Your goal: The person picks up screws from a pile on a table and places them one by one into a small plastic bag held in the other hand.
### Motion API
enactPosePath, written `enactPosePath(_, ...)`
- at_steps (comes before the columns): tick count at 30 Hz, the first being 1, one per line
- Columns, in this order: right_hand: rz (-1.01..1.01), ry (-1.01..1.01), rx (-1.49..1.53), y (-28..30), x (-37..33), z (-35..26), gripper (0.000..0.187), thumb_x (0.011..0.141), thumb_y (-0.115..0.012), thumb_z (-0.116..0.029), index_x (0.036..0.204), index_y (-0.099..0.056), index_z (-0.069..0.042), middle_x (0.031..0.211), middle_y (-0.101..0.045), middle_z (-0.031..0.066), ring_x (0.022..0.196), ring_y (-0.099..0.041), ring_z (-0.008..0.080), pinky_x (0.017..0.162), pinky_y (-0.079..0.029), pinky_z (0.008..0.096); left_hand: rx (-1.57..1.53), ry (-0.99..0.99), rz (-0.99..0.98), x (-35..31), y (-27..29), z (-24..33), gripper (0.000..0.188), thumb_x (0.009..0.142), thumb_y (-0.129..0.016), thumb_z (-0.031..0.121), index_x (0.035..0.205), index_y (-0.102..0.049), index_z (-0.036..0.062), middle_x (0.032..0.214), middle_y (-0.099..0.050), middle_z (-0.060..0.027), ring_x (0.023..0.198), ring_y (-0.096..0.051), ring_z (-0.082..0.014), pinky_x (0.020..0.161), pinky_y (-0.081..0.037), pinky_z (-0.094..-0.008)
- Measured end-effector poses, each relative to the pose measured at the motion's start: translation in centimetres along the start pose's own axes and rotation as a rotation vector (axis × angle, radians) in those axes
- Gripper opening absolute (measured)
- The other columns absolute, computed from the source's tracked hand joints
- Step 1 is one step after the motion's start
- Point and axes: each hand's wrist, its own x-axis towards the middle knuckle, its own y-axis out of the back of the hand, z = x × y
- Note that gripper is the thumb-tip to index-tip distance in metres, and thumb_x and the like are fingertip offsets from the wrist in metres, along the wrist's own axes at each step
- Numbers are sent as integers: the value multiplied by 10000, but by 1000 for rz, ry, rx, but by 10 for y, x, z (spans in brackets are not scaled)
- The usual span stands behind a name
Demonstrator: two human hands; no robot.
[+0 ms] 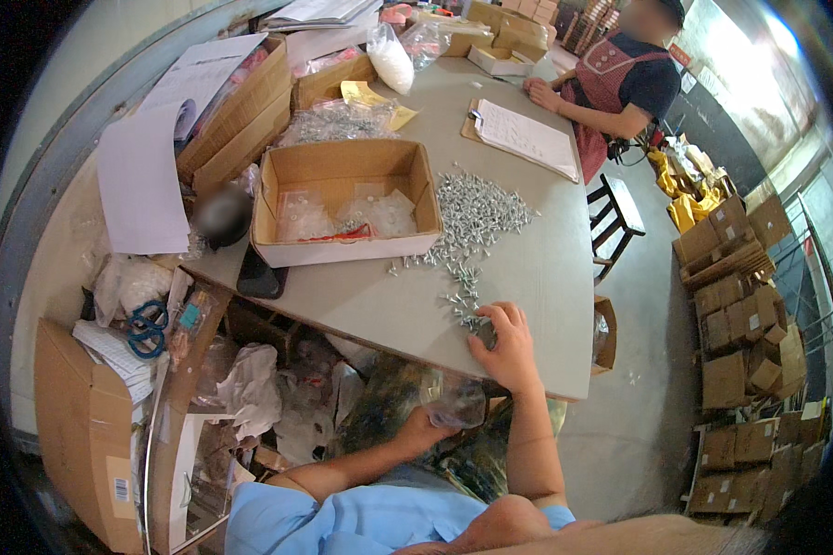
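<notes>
A loose pile of small silvery screws (481, 211) lies on the grey tabletop (370, 310), thinning into a trail toward the near edge. My right hand (509, 351) is curled over the near end of that trail, fingers bent around a few screws; how many it holds is hidden. Just below the table's edge, my left hand (421, 433) grips a clear plastic bag (455, 400). What the bag contains cannot be made out. Left of the pile stands an open cardboard box (347, 245) with small clear bags (305, 215) and something red inside.
Beside the box lies a black phone (262, 277). A clipboard with paper (528, 139) is at the far right, near another person (620, 83). Blue-handled scissors (146, 328) lie at left among bags and papers. A black stool (615, 217) and stacked cartons (736, 324) stand to the right.
</notes>
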Motion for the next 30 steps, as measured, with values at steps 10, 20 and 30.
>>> enactPosePath(10, 35, 4, -22, -6, 1, -3, 246, 694, -648, -97, 902, -535, -29, 926, -531, 130, 913, -493, 339, 805, -427, 411, 22, -30, 10, -3, -1, 8, 297, 776, -716, 90, 1045, -621, 6, 982, -672, -79, 903, -608, -146, 804, -485, -309)
enactPosePath(20, 73, -8, -10, -11, 1, -3, 192, 710, -612, -80, 882, -545, -27, 905, -533, 142, 917, -500, 346, 805, -432, 416, -19, -51, -16, -1, 0, -3, 299, 773, -708, 70, 1048, -616, -6, 983, -675, -88, 891, -621, -149, 803, -492, -304)
enactPosePath(30, 89, 66, -50, -13, 2, -1, 168, 716, -615, -55, 872, -565, -19, 895, -545, 140, 884, -529, 338, 773, -449, 414, -109, -8, -22, 2, -2, -18, 279, 794, -696, 72, 1050, -617, -7, 961, -675, -82, 870, -625, -149, 788, -498, -300)
